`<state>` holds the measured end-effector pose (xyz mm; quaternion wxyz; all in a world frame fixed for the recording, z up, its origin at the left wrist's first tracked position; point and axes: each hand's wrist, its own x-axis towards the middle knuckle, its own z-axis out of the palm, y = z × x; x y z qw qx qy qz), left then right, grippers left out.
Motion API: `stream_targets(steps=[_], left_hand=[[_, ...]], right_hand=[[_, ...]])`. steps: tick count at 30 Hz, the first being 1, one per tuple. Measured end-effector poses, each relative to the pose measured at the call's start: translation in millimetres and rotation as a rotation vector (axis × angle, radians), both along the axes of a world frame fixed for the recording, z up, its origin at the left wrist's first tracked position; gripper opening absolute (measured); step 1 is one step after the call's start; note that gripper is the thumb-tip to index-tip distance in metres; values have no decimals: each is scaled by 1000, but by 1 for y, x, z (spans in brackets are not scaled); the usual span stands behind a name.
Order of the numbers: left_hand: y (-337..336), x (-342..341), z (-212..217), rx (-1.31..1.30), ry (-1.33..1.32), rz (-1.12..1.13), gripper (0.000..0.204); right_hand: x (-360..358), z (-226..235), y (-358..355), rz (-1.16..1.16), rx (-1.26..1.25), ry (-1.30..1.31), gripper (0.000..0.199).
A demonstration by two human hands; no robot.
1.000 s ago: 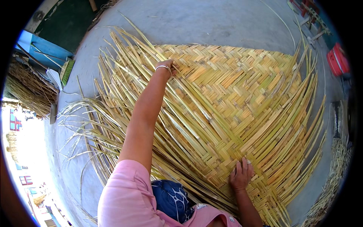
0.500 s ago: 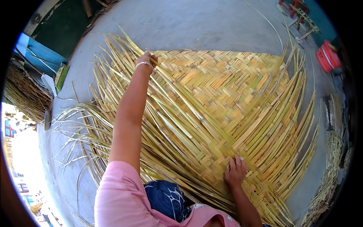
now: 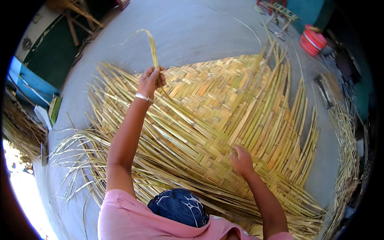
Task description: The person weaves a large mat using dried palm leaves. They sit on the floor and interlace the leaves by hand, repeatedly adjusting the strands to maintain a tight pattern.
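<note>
My left hand is closed round a cane strip, raised above the far left side of the weaving. The strip's free end arches up and over to the left. Beneath both hands spreads a half-woven mat in a slanting herringbone pattern, yellow-green and tan. Long unwoven strips fan out to its left, and more strips lie folded along its right. My right hand is over the mat's middle, near where the two sets of strips meet; its fingers are blurred and partly hidden.
Grey floor surrounds the mat. A red bucket stands at the far right, by a small wooden stool. Loose straw runs along the right edge. A green-bristled broom and bundled stalks are at the left.
My left hand has lifted the strip, whose end now bends upward. My right hand has come up off the woven part and moved slightly left and away from me. The view has shifted.
</note>
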<state>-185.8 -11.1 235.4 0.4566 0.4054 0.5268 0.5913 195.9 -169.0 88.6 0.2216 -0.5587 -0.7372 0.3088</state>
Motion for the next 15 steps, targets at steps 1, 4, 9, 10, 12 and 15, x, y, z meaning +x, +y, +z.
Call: stream_targets(steps=[1, 4, 9, 10, 12, 15], left_hand=[[-12, 18, 6, 24, 60, -56, 20], [-47, 68, 14, 115, 224, -239, 20], [-112, 143, 29, 179, 486, -512, 18], [-125, 151, 29, 183, 564, -554, 18], [-142, 175, 31, 302, 711, -686, 17], [-155, 181, 23, 359, 871, -785, 11]], right_hand=[[-2, 20, 13, -41, -90, 152, 36], [-18, 99, 51, -39, -274, 667, 51], [-29, 215, 85, 14, -510, 1245, 56], [-25, 230, 86, 45, -575, 1411, 50], [7, 237, 92, -8, -476, 1553, 39], [64, 247, 89, -3, -244, 1655, 25]])
